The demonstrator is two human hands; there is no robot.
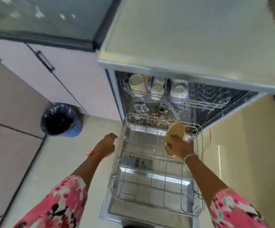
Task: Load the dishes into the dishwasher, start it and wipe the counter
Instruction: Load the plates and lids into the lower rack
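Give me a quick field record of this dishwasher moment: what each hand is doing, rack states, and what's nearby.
right hand: right hand grips a tan round plate, held on edge over the far right of the lower rack
left hand: left hand empty, at the lower rack's left rim; contact unclear
lower wire rack: lower wire rack pulled out over the open door, no dishes seated
upper rack: upper rack holds pale cups on its left side
nearby: blue bin with black liner on the floor to the left
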